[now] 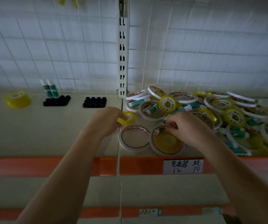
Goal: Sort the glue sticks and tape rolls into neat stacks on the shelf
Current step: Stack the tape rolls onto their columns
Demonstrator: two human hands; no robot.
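My left hand (108, 121) grips a small yellow tape roll (127, 118) at the shelf's middle seam. My right hand (186, 126) pinches a teal-and-white glue stick (160, 129) above a wide white tape ring (166, 140) with a yellow roll lying inside it. A second white ring (134, 138) lies flat just left of it. To the right spreads a jumbled pile (211, 110) of white rings, yellow rolls and glue sticks. On the left shelf half, two glue sticks (50, 88) stand upright by the back grid, and a yellow tape roll (17, 99) sits at the far left.
Two black slotted holders (57, 101) (94, 102) sit on the left shelf half. A slotted white upright (122, 50) divides the wire grid back wall. The shelf's orange front edge (138, 165) carries a handwritten price label (183, 166). A lower shelf (162, 189) lies below.
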